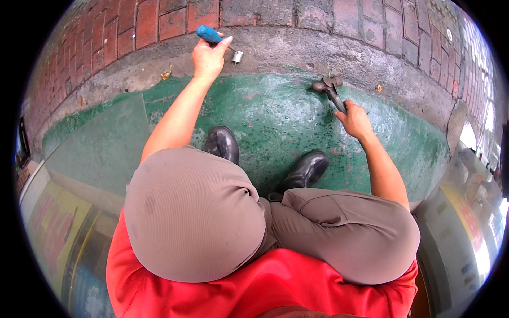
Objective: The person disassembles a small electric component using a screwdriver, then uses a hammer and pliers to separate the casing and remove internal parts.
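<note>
the small silver cylinder [237, 57] lies at the frame's upper centre, right of the left hand [208, 59], whose fingers are clamped on a blue-handled tool [208, 34] slanting down-right toward it, contact unclear; the right hand [355, 121], farther off, has fingers wrapped round a hammer [332, 91].

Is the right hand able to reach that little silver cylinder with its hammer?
Probably yes: the right hand would have to swing its hammer leftward, but nothing seems to stand between it and the silver cylinder.
</note>
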Tool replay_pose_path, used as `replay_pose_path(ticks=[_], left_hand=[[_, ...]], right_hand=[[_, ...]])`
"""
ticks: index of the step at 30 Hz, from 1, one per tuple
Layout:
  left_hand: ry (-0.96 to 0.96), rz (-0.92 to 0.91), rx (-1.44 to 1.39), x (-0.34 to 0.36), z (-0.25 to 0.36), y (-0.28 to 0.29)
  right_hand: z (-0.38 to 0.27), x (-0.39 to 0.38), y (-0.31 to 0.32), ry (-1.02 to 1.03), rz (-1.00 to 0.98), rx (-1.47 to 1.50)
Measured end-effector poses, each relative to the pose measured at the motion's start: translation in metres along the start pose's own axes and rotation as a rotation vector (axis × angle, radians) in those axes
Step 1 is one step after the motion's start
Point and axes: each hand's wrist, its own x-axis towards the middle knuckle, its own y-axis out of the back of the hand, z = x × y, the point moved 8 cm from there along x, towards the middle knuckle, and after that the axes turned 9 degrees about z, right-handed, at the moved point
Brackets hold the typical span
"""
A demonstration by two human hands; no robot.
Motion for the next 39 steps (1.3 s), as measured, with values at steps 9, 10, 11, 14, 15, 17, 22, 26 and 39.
replay_pose_path(ticks=[9, 10, 11, 14, 15, 17, 22, 26, 39], left_hand=[[-0.027, 0.030, 0.030, -0.001, 0.002, -0.001], [-0.025, 0.030, 0.031, -0.002, 0.003, -0.001], [-0.022, 0.030, 0.023, -0.002, 0.003, -0.001], [-0.022, 0.032, 0.014, -0.003, 0.004, -0.002], [-0.029, 0.034, 0.020, -0.003, 0.004, -0.002], [-0.041, 0.040, 0.031, -0.002, 0.003, -0.002], [-0.069, 0.056, 0.095, -0.002, 0.005, -0.001], [-0.103, 0.069, 0.119, -0.003, 0.006, 0.000], [-0.228, 0.109, 0.132, -0.017, 0.023, -0.006]], right_hand=[[0.001, 0.000, -0.001, 0.003, -0.003, -0.001], [0.001, 0.000, -0.001, 0.003, -0.004, -0.001], [0.001, 0.000, -0.001, 0.002, -0.005, 0.000], [0.002, 0.000, -0.001, 0.003, -0.006, 0.000], [0.002, 0.000, -0.001, 0.005, -0.004, -0.001], [0.002, 0.000, -0.002, 0.008, -0.005, -0.001], [0.003, 0.000, -0.003, 0.012, -0.013, -0.009], [0.002, 0.000, -0.004, 0.025, -0.008, -0.010], [-0.128, 0.004, 0.105, 0.320, 0.046, 0.174]])
